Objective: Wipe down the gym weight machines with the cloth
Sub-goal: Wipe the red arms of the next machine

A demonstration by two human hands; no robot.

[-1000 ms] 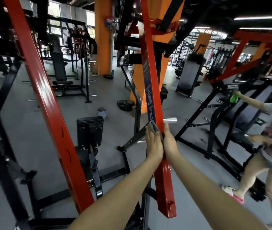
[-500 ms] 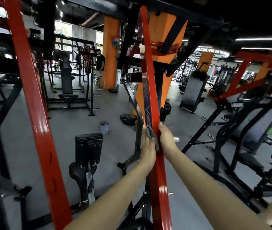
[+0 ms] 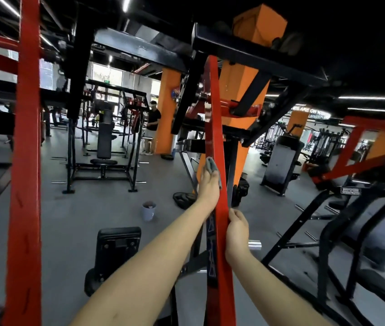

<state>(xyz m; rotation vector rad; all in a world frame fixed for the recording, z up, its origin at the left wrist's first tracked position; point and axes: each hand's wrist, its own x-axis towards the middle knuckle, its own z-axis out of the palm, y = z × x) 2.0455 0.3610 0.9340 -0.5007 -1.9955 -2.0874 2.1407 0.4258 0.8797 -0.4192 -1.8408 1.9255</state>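
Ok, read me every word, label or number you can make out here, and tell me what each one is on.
"ARE ON": middle of the lit wall sign; the rest is blurred.
Blue sticker on the red bar: white marks, unreadable.
White plate on the black machine frame: too small.
Green sign, far back left: too small.
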